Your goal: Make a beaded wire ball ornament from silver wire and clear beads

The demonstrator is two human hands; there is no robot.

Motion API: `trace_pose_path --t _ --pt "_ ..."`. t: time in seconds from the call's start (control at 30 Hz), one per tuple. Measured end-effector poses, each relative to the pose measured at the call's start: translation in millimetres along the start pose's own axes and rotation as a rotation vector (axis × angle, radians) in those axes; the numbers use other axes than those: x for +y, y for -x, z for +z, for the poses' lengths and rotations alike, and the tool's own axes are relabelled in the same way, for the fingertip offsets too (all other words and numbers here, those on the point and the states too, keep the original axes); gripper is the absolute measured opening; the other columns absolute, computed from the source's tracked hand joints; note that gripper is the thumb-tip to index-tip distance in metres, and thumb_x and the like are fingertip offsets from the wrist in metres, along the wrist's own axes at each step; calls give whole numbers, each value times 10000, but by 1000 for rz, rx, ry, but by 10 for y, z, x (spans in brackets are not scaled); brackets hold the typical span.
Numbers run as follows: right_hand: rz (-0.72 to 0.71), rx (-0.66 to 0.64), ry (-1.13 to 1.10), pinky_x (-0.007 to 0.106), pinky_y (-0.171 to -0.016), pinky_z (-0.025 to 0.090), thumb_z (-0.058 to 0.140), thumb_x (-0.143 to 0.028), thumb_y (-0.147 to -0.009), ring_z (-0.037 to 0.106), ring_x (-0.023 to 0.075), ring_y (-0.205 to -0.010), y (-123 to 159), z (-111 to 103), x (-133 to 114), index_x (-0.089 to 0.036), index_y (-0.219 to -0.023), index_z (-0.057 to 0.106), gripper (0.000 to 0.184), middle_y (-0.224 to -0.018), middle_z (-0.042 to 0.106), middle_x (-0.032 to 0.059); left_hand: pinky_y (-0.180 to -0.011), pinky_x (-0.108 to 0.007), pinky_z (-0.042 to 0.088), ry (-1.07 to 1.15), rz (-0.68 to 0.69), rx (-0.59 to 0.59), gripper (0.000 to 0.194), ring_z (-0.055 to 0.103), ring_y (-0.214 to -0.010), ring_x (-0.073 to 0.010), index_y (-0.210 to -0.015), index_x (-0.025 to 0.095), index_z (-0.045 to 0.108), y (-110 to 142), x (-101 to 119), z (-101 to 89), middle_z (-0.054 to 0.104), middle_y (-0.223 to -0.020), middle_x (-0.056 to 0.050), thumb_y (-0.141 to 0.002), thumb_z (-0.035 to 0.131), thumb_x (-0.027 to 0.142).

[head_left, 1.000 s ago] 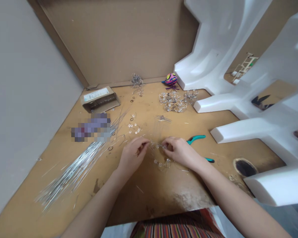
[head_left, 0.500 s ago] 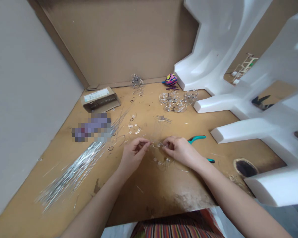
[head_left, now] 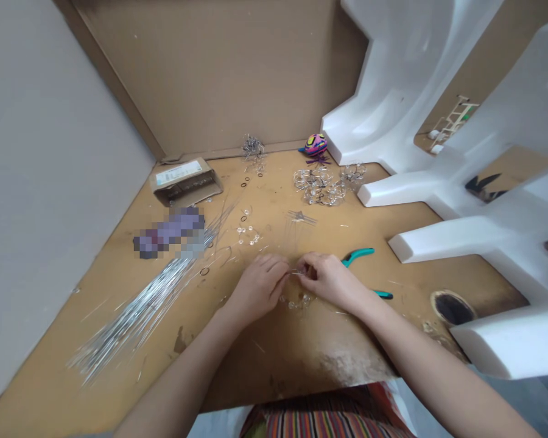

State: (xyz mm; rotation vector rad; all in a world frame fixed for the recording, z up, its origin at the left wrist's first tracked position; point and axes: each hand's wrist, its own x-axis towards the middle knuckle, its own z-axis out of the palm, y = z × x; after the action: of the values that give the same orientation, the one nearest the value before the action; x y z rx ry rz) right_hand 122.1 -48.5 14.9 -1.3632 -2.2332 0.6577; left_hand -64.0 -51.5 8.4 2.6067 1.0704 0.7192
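While bent toward each other over a worn plywood workbench: a left hand and a right hand, nearly touching at the fingertips. Both closed in a tight pinch on a thin wire, fingers curled, with the exact contact hidden behind them. Just below the hands and touching neither, a strand of clear beads, lying on the wood. Just right of the right hand, teal-handled pliers, partly hidden by that hand. Left of the hands, a long bundle of silver wires, fanned out across the wood, and a pixelated purple object beside its far end. Farther back, a small group of loose clear beads, a heap of beaded wire clusters, a tangle of wire pieces, and a torn cardboard box. Near the back corner, a bright pink and blue ornament, beside white moulded foam packaging.
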Motion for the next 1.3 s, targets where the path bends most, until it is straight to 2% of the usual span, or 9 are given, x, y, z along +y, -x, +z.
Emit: trace_pose_path --t 0.27,0.53,0.73,0.8,0.97,1.3 --pt "67 20 -37 198 -536 316 549 -155 -717 475 84 -539 -4 -16 -68 -176 -716 572 32 -609 560 -25 -757 -343 407 124 -27 29 122 494 -787 -176 -850 193 520 31 -79 -45 572 -800 -30 -862 401 168" --pt "-18 3 -16 197 -563 336 535 -170 -749 513 92 -610 21 8 -25 -191 -797 588 74 -744 597 1 -703 -293 438 288 -258 174 76 535 -784 -159 -833 200 554 55 -91 -15 577 -795 -24 -842 482 219" --pt "-39 2 26 192 -562 332 534 -165 -757 503 84 -607 21 25 -14 -194 -790 577 61 -743 585 -5 -712 -271 456 347 -355 271 86 575 -778 -140 -846 222 563 77 -56 -44 624 -826 -4 -851 483 254" --pt "-42 5 41 193 -568 331 533 -174 -764 504 85 -615 19 29 -17 -195 -794 574 55 -749 586 -3 -687 -271 452 278 -330 294 81 562 -740 -137 -829 219 561 81 -61 -45 612 -789 -1 -847 488 251" --pt "8 14 86 206 -575 324 531 -245 -782 511 98 -618 25 33 -48 -194 -763 562 63 -727 587 0 -678 -283 450 136 -166 351 58 544 -731 -137 -854 214 550 76 -76 -32 606 -791 -3 -834 500 193" --pt "64 20 159 211 -541 274 566 -333 -757 524 103 -612 27 40 -88 -204 -727 549 134 -696 603 -20 -668 -256 481 -28 -85 448 117 578 -751 -133 -894 196 548 88 -31 -12 632 -826 -25 -815 506 121"
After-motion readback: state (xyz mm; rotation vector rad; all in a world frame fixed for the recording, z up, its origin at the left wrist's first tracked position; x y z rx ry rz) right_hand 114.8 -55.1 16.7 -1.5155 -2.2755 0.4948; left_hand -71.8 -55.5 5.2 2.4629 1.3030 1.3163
